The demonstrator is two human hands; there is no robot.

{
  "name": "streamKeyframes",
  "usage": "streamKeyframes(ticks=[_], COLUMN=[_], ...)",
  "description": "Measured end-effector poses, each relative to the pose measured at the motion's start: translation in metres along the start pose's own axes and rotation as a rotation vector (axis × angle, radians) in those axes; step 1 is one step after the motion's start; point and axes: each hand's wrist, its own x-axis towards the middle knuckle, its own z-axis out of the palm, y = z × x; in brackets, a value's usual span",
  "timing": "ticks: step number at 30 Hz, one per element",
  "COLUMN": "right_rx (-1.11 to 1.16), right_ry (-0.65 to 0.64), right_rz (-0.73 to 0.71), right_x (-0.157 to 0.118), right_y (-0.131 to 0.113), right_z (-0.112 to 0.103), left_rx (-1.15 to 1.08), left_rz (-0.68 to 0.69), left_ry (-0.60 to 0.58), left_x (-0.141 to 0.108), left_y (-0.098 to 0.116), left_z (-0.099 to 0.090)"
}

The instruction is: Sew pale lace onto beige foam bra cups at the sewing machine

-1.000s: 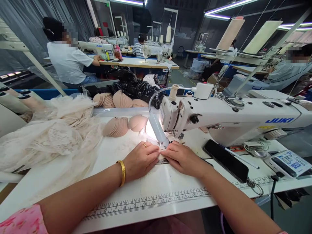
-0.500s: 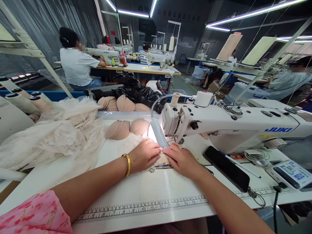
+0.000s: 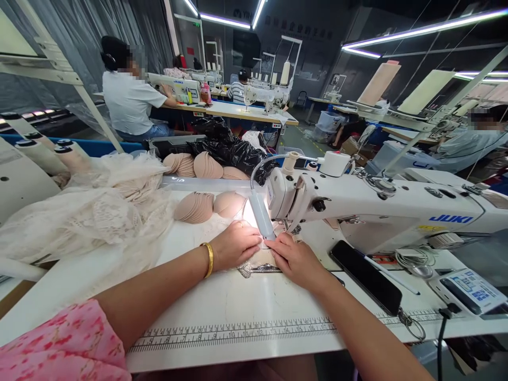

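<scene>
My left hand [image 3: 237, 244], with a gold bangle at the wrist, is closed on pale lace fabric [image 3: 208, 228] just in front of the needle area of the white sewing machine [image 3: 365, 196]. Opposite it, my right hand [image 3: 296, 260] has its fingers bent together on the same work, fingertips almost meeting the left ones. Most of the cloth between them is hidden by my fingers and by glare from the lamp [image 3: 261, 214] on a bent metal neck. Behind the left hand rest beige bra cups [image 3: 194, 207], stacked, beside another cup [image 3: 229, 203].
A heap of cream lace [image 3: 91, 196] covers the table's left side. More cups [image 3: 208, 165] stand behind a clear strip, near black plastic bags [image 3: 226, 145]. At right lie a phone [image 3: 367, 275], a pen and a white device [image 3: 472, 291]. Co-workers [image 3: 130, 100] sit at machines beyond.
The camera view has shifted slightly, so the scene sits a little differently in frame. Both hands stay together by the needle area, with barely any movement of the fingers.
</scene>
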Motion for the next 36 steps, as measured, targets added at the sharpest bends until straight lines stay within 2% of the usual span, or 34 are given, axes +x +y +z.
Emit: streamKeyframes(ticks=[7, 12, 15, 18, 20, 21, 23, 24, 25, 26, 28, 29, 30, 32, 34, 36], right_rx=[-0.010, 0.088, 0.305, 0.759, 1.066, 1.172, 1.292, 1.327, 1.354, 1.375, 1.403, 1.412, 1.420, 1.434, 1.434, 1.387], right_ry=[0.021, 0.046, 0.012, -0.078, -0.067, -0.032, 0.070, 0.131, 0.193, 0.251, 0.334, 0.348, 0.341, 0.298, 0.263, 0.286], right_rz=[-0.002, 0.016, 0.146, 0.424, 0.576, 0.618, 0.651, 0.655, 0.658, 0.662, 0.671, 0.675, 0.678, 0.682, 0.696, 0.716], right_x=[-0.002, -0.003, -0.001, 0.007, 0.014, 0.017, 0.019, 0.017, 0.013, 0.007, -0.010, -0.020, -0.028, -0.042, -0.049, -0.050], right_y=[0.004, 0.003, -0.012, -0.036, -0.054, -0.063, -0.083, -0.093, -0.103, -0.113, -0.130, -0.136, -0.140, -0.143, -0.142, -0.140], right_z=[0.003, 0.003, -0.003, -0.007, -0.007, -0.006, -0.006, -0.005, -0.005, -0.004, -0.002, 0.000, 0.002, 0.006, 0.009, 0.011], left_rx=[0.091, 0.026, -0.004, -0.141, -0.498, -0.747, -1.427, -1.727, -1.948, -2.090, -2.116, -2.070, -2.025, -1.966, -1.995, -2.059], left_rz=[-0.133, -0.241, -0.296, -0.317, -0.351, -0.421, -0.640, -0.793, -0.925, -1.026, -1.107, -1.101, -1.089, -1.079, -1.105, -1.136], left_ry=[-0.109, -0.147, -0.111, -0.035, 0.048, 0.020, -0.192, -0.193, -0.098, 0.072, 0.507, 0.664, 0.757, 0.801, 0.745, 0.728], left_x=[0.002, 0.006, -0.001, -0.026, -0.047, -0.057, -0.073, -0.078, -0.080, -0.080, -0.076, -0.073, -0.069, -0.064, -0.061, -0.060], left_y=[0.000, -0.003, 0.002, 0.035, 0.072, 0.092, 0.126, 0.139, 0.147, 0.150, 0.148, 0.144, 0.140, 0.134, 0.132, 0.132], left_z=[-0.002, -0.001, -0.011, -0.031, -0.043, -0.046, -0.046, -0.043, -0.039, -0.034, -0.028, -0.027, -0.027, -0.029, -0.032, -0.033])
